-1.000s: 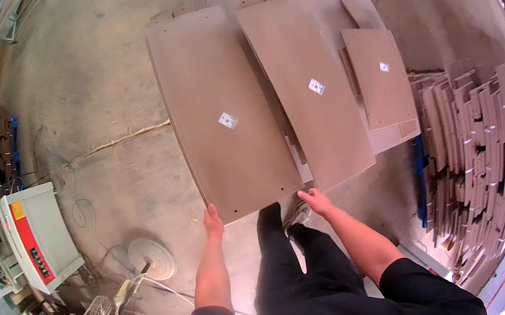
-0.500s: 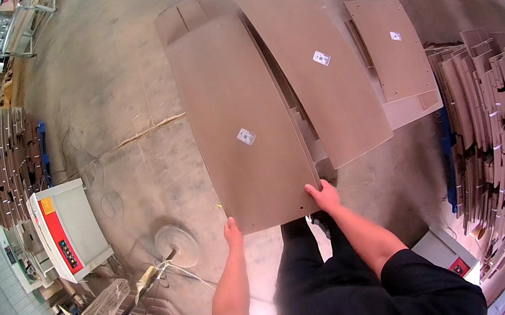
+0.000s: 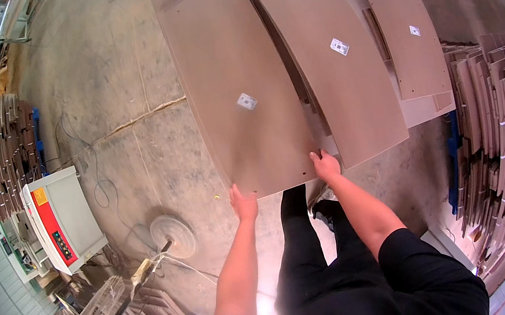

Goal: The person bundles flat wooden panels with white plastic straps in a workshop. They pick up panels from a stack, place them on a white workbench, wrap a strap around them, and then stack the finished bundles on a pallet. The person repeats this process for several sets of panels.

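A long brown panel with a white label and small holes near its corners stretches away in front of me. At its near left corner is my left hand, closed on the edge. My right hand grips the near right corner, thumb uppermost; the fingers below are mostly hidden. Right beside it lies a second long labelled panel, overlapping other sheets. A shorter labelled panel rests farther right. Beneath them parts of a large flat sheet show.
Tall stacks of brown panels stand at the right and far left. A grey machine with a red front is at the left. Near it are a round metal base, a wire fan cage and loose cables.
The held panel and both my hands have moved forward, away from my body. My left hand has shifted inward around the near corner. More of my legs and one shoe now show.
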